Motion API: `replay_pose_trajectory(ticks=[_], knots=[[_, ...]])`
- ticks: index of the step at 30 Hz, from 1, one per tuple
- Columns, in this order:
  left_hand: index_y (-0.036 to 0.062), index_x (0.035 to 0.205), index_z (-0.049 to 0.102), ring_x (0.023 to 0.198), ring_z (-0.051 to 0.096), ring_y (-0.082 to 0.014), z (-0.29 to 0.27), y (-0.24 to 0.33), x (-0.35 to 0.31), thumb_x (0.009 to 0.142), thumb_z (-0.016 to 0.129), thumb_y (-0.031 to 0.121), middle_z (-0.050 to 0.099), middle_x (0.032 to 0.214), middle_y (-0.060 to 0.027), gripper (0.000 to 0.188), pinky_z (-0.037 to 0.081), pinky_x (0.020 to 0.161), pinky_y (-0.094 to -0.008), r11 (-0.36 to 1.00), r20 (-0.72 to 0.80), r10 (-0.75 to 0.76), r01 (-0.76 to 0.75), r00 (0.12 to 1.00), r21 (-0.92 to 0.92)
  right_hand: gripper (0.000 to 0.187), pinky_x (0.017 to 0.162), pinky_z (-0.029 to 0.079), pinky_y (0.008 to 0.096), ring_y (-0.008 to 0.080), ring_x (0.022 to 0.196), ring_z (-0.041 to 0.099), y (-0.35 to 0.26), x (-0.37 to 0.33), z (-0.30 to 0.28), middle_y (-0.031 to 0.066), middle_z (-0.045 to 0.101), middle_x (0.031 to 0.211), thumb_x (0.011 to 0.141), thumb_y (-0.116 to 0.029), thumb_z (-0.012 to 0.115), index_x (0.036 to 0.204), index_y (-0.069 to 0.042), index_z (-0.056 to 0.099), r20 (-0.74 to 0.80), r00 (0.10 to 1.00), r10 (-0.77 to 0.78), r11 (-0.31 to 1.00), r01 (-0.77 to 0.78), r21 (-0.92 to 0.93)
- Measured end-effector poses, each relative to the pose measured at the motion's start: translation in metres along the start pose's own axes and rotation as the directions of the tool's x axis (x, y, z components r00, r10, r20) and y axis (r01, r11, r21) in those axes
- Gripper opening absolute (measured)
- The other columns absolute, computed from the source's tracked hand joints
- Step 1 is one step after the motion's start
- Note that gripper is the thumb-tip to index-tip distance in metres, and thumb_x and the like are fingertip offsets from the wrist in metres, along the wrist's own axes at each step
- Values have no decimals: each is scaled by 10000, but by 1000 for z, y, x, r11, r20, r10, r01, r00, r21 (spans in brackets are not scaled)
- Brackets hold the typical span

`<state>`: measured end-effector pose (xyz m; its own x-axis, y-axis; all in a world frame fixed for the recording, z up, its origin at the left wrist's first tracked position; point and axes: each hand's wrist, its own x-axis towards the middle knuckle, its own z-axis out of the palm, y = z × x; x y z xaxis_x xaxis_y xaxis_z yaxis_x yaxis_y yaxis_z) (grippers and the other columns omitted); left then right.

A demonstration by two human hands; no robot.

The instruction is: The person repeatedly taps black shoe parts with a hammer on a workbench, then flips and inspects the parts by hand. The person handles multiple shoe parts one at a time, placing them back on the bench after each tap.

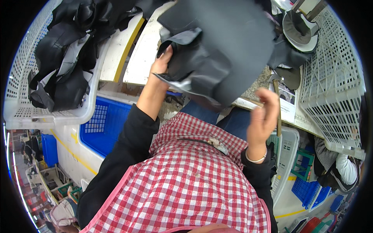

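A large black leather boot upper (233, 50) is lifted over the workbench in front of me, with its pale lining showing at the curled edges. My left hand (162, 66) is closed on its left side, and some of the fingers are hidden by the leather. To the right and lower, my right hand (264, 120) is raised in the air, fingers loosely bent and apart, holding nothing. It is nearest to a hammer (277, 97), whose wooden handle hangs over the bench edge just behind the hand.
A white basket (50, 122) piled with black leather pieces (58, 73) stands at left, a blue crate (105, 124) below it. Another white basket (330, 73) is at right, beside brown-grey shoe parts (297, 31) and a printed sheet (286, 105). A person (344, 171) is at far right.
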<state>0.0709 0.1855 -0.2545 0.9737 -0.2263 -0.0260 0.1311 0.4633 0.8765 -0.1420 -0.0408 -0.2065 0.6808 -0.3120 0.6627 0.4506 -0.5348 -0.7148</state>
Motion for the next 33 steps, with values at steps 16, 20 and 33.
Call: replay_pose_trajectory(ticks=[16,20,33], knots=[[-15,1349,588,1071,676,-227,-12,-77,-44,1064,582,235,695,1212,-93,379,544,950,-371,959,85,-276,268,957,94,587,1044,449,493,409,1295,573,-85,37,78,157,558,1496,787,-114,767,1329,-329,704,225,895,-385,892,423,-159],[-19,1343,588,1081,673,-232,-2,-72,-36,1064,582,235,692,1219,-95,377,543,963,-383,953,77,-302,303,950,7,541,1014,475,477,398,1265,591,-80,32,74,179,554,1486,823,-159,775,1315,-373,710,209,907,-367,911,396,-118],[-31,1323,590,1116,664,-250,-71,3,40,1063,583,237,684,1239,-102,373,537,1005,-425,889,-62,-222,176,973,-423,758,1084,458,479,416,1311,543,-36,26,16,233,498,1522,800,-120,821,1481,-11,505,167,948,-272,952,290,-98]])
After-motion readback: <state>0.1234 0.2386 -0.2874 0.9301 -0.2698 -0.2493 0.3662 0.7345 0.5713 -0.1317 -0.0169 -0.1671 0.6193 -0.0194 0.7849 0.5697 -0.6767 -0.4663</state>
